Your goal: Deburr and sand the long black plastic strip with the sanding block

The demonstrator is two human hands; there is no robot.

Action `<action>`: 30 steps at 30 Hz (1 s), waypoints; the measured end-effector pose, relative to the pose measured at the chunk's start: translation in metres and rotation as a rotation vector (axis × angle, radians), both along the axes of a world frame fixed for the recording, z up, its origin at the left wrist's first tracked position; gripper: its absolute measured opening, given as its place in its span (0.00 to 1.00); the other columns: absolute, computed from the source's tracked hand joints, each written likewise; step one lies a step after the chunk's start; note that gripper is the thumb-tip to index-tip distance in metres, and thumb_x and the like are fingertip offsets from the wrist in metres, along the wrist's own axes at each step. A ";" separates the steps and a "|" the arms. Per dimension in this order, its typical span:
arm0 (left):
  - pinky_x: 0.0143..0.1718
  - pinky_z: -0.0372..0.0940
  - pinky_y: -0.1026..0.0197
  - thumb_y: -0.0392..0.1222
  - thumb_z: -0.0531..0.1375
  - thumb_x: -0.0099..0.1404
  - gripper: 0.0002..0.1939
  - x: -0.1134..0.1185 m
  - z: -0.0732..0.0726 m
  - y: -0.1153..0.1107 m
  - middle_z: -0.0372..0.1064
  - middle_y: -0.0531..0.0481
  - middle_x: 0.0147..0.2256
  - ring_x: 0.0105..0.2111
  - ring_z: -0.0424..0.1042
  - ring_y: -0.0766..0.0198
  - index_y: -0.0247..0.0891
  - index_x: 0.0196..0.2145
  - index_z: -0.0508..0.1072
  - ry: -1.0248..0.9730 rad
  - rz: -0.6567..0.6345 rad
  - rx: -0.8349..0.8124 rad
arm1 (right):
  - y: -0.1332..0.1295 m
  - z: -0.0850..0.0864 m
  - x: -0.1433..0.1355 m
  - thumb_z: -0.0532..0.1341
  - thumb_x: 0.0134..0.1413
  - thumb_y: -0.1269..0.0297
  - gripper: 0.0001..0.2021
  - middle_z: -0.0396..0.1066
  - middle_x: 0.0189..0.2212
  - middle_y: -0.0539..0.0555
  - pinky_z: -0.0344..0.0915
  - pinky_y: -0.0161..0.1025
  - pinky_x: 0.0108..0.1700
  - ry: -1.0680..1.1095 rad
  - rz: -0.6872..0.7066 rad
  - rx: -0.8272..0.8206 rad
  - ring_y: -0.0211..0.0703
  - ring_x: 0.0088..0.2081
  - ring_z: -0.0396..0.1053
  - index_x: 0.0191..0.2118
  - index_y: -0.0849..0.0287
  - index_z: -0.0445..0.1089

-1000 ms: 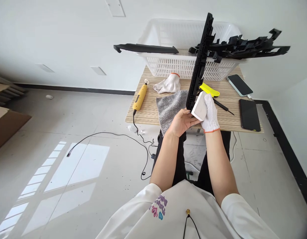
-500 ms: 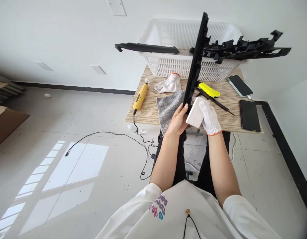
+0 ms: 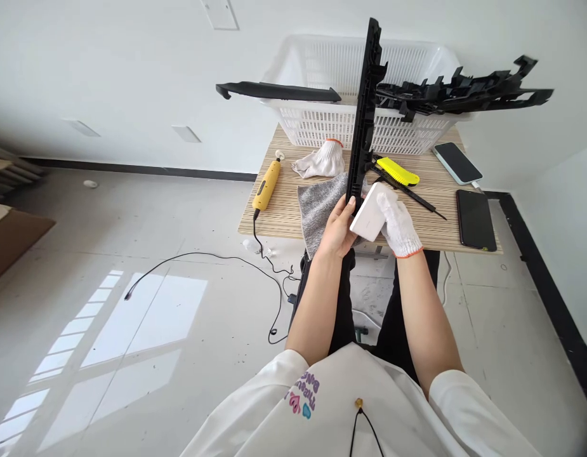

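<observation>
My bare left hand (image 3: 339, 230) is closed around the lower end of a long black plastic trim strip (image 3: 364, 114), which stands nearly upright over the table, ribs and clips along its length. In a white knit glove, my right hand (image 3: 398, 222) grips a flat white rectangular block (image 3: 369, 214) with rounded corners. The block is right beside the strip's lower end; whether they touch I cannot tell. Under the strip lies a grey cloth (image 3: 316, 212). Just right of it are a yellow brush (image 3: 396, 171) and a thin black tool (image 3: 421, 202).
Behind stands a white plastic basket (image 3: 316, 127) with several black trim pieces (image 3: 464, 95) across its rim. On the striped table (image 3: 283, 222) lie a yellow corded rotary tool (image 3: 267, 184), a spare glove (image 3: 324, 158) and two phones (image 3: 476, 219). A black cable (image 3: 217, 257) trails over the floor.
The upper end of the trim strip has swung left and stands more upright. The white block has shifted slightly left with my right hand. Both hands keep their hold.
</observation>
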State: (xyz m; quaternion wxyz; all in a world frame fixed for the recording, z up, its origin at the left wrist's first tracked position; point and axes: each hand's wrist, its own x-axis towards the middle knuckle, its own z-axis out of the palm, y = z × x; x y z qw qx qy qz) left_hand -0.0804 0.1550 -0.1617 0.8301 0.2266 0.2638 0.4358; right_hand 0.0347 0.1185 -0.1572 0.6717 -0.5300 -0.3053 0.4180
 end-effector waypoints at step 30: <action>0.52 0.69 0.58 0.40 0.62 0.66 0.08 0.002 0.001 0.000 0.76 0.49 0.41 0.51 0.74 0.59 0.43 0.44 0.76 -0.031 0.028 0.049 | -0.006 -0.006 0.004 0.65 0.52 0.48 0.19 0.78 0.44 0.56 0.69 0.54 0.58 -0.058 0.047 0.034 0.55 0.54 0.72 0.45 0.55 0.77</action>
